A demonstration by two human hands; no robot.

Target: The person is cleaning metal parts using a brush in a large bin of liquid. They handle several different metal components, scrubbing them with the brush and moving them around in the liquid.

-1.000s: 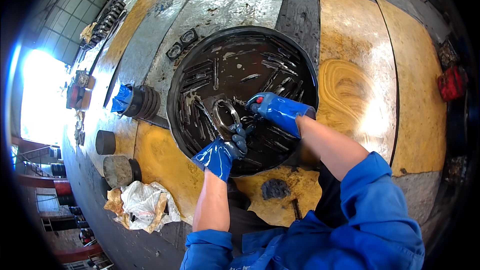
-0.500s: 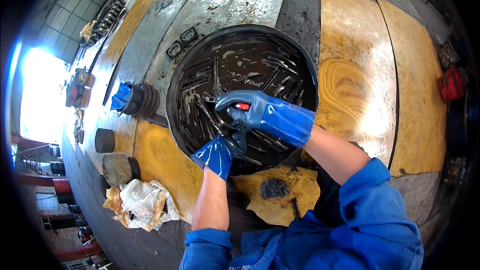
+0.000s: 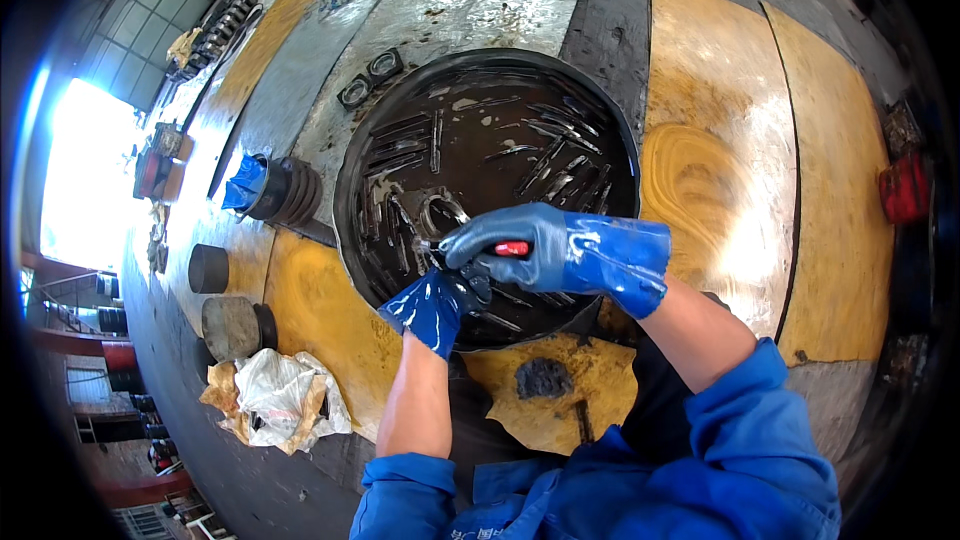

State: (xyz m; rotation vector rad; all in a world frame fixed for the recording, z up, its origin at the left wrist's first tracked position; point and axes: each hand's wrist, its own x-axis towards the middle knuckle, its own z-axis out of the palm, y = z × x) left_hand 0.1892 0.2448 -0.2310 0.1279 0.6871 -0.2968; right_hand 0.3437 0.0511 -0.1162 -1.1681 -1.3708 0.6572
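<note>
Slippery grip is the big one here, imo. Everything in that round black tub [image 3: 500, 57] looks wet, so the metal ring [image 3: 440, 208] could slide out of the glove and splash the dark liquid [image 3: 480, 155] inside the tub. Also the red-handled tool [image 3: 512, 249] is being worked really close to the other glove, so one skid off the wet metal could catch those fingers. And a dropped ring would probably knock the metal strips [image 3: 436, 140] over on the tub's left side.

As for the hands: both are over the near half of the tub, bunched together. The right hand [image 3: 510, 240] is curled tight around the tool. The left hand [image 3: 462, 293] looks clamped on the ring's near side, though the right glove hides part of that hold. Can't tell exactly where the tool tip touches.
</note>
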